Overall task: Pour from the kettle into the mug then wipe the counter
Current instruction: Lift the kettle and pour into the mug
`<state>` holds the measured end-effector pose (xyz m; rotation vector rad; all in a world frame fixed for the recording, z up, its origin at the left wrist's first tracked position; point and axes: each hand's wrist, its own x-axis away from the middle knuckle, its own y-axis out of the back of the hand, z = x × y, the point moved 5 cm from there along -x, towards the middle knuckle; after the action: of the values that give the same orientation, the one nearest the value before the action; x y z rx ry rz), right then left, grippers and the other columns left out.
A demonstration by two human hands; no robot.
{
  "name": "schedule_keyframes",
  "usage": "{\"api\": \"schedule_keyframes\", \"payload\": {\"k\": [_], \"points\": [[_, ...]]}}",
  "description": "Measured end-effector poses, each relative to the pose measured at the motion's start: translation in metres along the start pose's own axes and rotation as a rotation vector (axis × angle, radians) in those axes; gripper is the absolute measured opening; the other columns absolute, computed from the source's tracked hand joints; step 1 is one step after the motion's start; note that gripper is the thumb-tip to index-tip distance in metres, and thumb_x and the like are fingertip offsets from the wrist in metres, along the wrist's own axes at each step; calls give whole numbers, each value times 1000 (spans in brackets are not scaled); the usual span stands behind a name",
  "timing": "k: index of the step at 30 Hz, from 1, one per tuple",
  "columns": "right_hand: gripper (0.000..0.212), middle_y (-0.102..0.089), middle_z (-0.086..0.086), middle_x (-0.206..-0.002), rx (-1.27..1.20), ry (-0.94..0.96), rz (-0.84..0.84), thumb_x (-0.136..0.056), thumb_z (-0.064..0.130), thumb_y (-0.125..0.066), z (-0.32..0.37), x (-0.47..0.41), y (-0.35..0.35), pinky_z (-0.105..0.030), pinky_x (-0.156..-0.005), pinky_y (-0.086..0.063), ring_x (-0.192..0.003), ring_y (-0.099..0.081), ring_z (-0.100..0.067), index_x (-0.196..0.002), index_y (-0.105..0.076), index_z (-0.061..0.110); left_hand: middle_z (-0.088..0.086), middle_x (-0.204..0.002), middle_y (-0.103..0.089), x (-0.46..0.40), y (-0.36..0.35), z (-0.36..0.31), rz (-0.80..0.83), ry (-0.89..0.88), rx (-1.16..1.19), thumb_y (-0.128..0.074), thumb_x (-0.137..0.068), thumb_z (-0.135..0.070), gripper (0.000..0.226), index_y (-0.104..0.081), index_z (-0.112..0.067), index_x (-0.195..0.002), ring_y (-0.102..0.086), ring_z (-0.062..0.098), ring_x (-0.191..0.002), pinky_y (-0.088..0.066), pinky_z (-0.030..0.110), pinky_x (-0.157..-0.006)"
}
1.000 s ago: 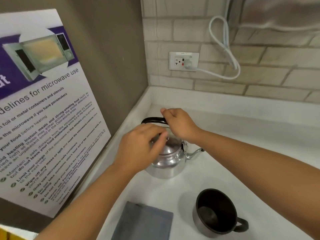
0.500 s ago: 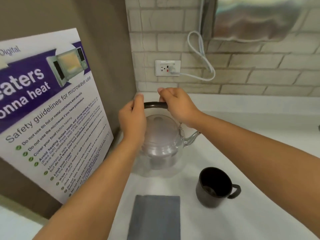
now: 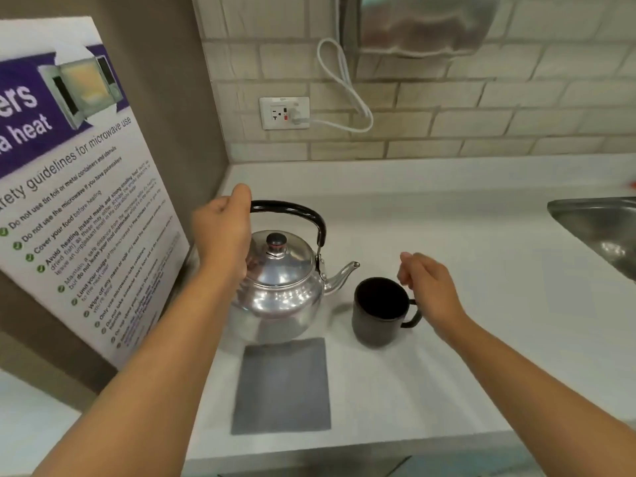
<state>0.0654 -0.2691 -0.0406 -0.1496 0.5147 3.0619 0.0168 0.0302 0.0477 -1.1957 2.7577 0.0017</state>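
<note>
A shiny metal kettle (image 3: pixel 275 290) with a black arched handle hangs just above the white counter (image 3: pixel 481 304), its spout pointing right at the mug. My left hand (image 3: pixel 223 232) grips the left end of that handle. A black mug (image 3: pixel 378 313) stands upright to the right of the spout, handle turned right. My right hand (image 3: pixel 426 287) hovers by the mug's handle, fingers loosely curled and holding nothing. A grey cloth (image 3: pixel 282 385) lies flat on the counter in front of the kettle.
A microwave safety poster (image 3: pixel 75 187) leans on the left wall. A steel sink (image 3: pixel 605 232) is at the right edge. A wall socket (image 3: pixel 285 112) with a white cord sits on the brick backsplash, under a metal dispenser (image 3: pixel 420 22).
My right hand let go of the kettle handle and moved down to the mug. My left hand went from the lid to the handle and carried the kettle closer to the mug.
</note>
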Motion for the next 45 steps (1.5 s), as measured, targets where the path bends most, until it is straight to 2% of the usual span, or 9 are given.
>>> {"api": "schedule_keyframes", "payload": {"k": [4,8,12,19,24,28,34,39,45], "points": [[41,-39,11,-50,-197,-146,-21,-93,33,-50,-46,19,-8,-24,-57,-37,-50,-39,-8,-57,-37,18,-5,-47,-21,12,0,-3,-22,15,-18,-57,-74,-25,49,-25,-23,-37,-16,9,-40,-13,20,-36],[43,-33,2,-55,-208,-118,38,-91,38,-47,-54,16,-19,-34,-59,-34,-53,-34,-13,-56,-34,17,-11,-41,-16,24,-3,-13,-31,-51,-52,-57,-72,-24,51,-24,-22,-34,-13,9,-41,-13,20,-36],[45,-30,9,-49,-199,-70,91,-88,43,-46,-55,6,-18,-33,-57,-30,-49,-31,-12,-52,-26,24,-12,-37,-14,32,-5,-24,-36,-146,-120,-57,-72,-23,50,-24,-22,-34,-12,9,-38,-13,16,-35],[47,-30,10,-48,-205,-26,128,-90,40,-47,-57,-4,-18,-32,-56,-29,-49,-31,-13,-49,-27,26,-9,-33,-17,36,-16,-45,0,-241,-252,-57,-68,-30,44,-31,-19,-34,-16,11,-39,-19,24,-44],[46,-30,5,-52,-211,-19,140,-90,39,-47,-56,-5,-18,-33,-56,-30,-55,-31,-16,-52,-26,25,-9,-31,-18,39,-28,-58,47,-315,-330,-57,-67,-30,43,-34,-19,-33,-16,8,-35,-23,23,-48],[45,-31,-3,-57,-214,-18,152,-90,37,-47,-57,-6,-18,-34,-57,-31,-57,-33,-17,-55,-30,16,-8,-31,-20,42,-38,-62,79,-351,-393,-57,-66,-33,40,-36,-18,-35,-20,10,-37,-27,24,-47],[44,-32,-3,-56,-221,-17,159,-92,32,-47,-57,-6,-18,-34,-57,-31,-56,-34,-17,-55,-30,15,-6,-39,-20,48,-48,-69,78,-416,-481,-55,-64,-30,35,-33,-15,-41,-22,15,-47,-27,28,-51],[46,-31,0,-54,-226,-22,140,-94,29,-47,-57,-5,-19,-33,-56,-31,-55,-33,-17,-54,-30,19,-5,-36,-25,50,-53,-79,95,-479,-555,-56,-68,-29,38,-33,-15,-40,-24,11,-44,-29,25,-50],[47,-30,5,-51,-236,-17,133,-95,28,-47,-58,-5,-20,-31,-54,-30,-52,-31,-16,-53,-28,21,-1,-45,-27,50,-59,-90,89,-513,-635,-54,-67,-29,32,-37,-13,-45,-26,17,-49,-31,27,-51]]}}
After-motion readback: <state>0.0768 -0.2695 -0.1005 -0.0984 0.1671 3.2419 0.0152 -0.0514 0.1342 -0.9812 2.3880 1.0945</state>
